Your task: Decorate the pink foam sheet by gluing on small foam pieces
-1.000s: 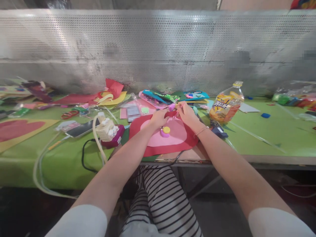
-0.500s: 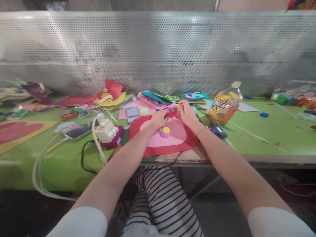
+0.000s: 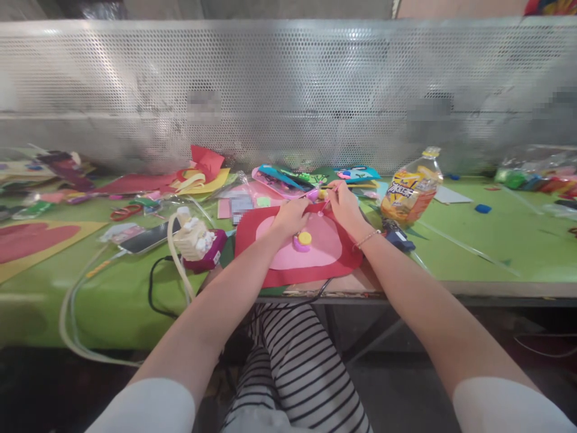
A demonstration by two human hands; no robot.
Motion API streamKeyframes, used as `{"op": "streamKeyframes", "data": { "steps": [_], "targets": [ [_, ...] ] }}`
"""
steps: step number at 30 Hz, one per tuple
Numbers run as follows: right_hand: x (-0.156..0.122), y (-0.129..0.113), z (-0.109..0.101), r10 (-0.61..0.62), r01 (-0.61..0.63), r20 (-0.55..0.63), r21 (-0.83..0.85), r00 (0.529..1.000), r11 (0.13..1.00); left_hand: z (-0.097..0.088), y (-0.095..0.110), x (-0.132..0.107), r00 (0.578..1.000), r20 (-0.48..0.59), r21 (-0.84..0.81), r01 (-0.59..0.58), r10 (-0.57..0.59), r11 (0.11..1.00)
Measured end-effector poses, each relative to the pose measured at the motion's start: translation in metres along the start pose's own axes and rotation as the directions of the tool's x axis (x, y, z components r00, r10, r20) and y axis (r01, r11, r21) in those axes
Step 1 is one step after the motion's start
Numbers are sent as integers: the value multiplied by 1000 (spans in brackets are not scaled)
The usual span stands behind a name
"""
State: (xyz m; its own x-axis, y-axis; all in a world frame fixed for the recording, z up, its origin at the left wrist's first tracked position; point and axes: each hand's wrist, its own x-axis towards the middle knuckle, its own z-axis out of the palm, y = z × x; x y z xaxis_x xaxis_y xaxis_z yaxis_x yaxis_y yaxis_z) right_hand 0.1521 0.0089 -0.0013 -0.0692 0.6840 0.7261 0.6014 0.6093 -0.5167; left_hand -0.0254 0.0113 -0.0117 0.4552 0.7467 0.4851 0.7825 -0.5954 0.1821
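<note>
In front of me lies a red sheet [image 3: 252, 270] with a rounded pink piece [image 3: 288, 258] on it. On the pink sits a yellow clay disc [image 3: 305, 239] beside a purple clay crescent [image 3: 301, 247]. My left hand [image 3: 291, 218] rests on the upper part of the sheets, fingers stretched out and apart from the clay. Pinched in my right hand [image 3: 345, 205] is a thin pink stick tool [image 3: 325, 207], its lower end at the pink piece near the top. Purple and yellow bits show just beyond my fingertips, partly hidden.
A drink bottle [image 3: 410, 189] stands to the right, near a dark object [image 3: 397, 236]. On the left are a phone [image 3: 151, 237], a white-and-magenta plug block [image 3: 202, 246] with cables, and scissors [image 3: 125, 211]. Colourful crafts [image 3: 288, 180] lie behind, before a perforated metal panel [image 3: 288, 90].
My right hand has tilted and come slightly lower, with the stick tool shifting a little. My left hand stays nearly in place on the sheets.
</note>
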Motion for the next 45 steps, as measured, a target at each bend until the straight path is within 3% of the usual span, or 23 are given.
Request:
{"op": "streamKeyframes", "data": {
  "steps": [9, 15, 20, 36, 45],
  "targets": [
    [0, -3, -4, 44, -38, -75, 90, 996, 995, 4, -6, 1, 999, -15, -48, 46, -47, 998],
    [-2, -9, -3, 52, -61, 49, 192, 997, 979, 14, -22, 2, 989, -9, -147, 147, -150, 978],
    [-4, -4, 3, 76, -89, 84, 166, 994, 982, 21, -35, 3, 977, -1, -204, 211, -215, 956],
    [-4, -3, 4, 97, -125, 147, 193, 984, 973, 12, -32, 0, 963, -1, -185, 264, -268, 947],
    [-3, 5, 8, 94, -116, 93, 269, 991, 956, 12, -34, 0, 953, 36, -161, 303, -301, 939]
  ]
}}
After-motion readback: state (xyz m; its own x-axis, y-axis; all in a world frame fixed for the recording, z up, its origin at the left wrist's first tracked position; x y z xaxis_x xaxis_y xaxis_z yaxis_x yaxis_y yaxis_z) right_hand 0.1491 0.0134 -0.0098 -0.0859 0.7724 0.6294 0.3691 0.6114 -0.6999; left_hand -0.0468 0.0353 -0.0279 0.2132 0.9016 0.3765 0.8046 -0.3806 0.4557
